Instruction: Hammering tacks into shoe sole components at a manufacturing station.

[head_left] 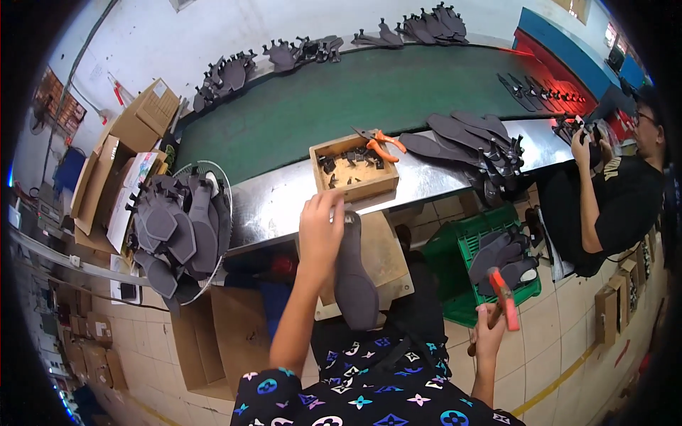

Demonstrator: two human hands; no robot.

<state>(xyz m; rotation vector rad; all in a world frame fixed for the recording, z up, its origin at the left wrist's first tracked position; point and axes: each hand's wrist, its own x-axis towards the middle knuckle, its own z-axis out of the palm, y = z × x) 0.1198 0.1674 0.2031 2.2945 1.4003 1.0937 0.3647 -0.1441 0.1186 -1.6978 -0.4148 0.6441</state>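
Note:
A dark grey shoe sole [355, 284] lies lengthwise over a wooden board [387, 248] in front of me. My left hand [321, 231] is closed at the sole's narrow far end, with fingers bent and thumb against its edge. Whether a small part is also pinched there is hidden. Off to the right, my right hand [489, 330] grips a hammer [503, 298] with a red head, held up and apart from the sole. Just beyond the left hand, a wooden box [359, 190] holds small black pieces, and orange-handled pliers [383, 145] rest across its corner.
A wire basket [229, 213] heaped with soles stands left, beside cardboard boxes [213, 334]. More soles [455, 138] lie on the metal edge of the green conveyor belt [298, 113]. A green crate [462, 255] holds soles at right. A co-worker [604, 192] sits beyond it.

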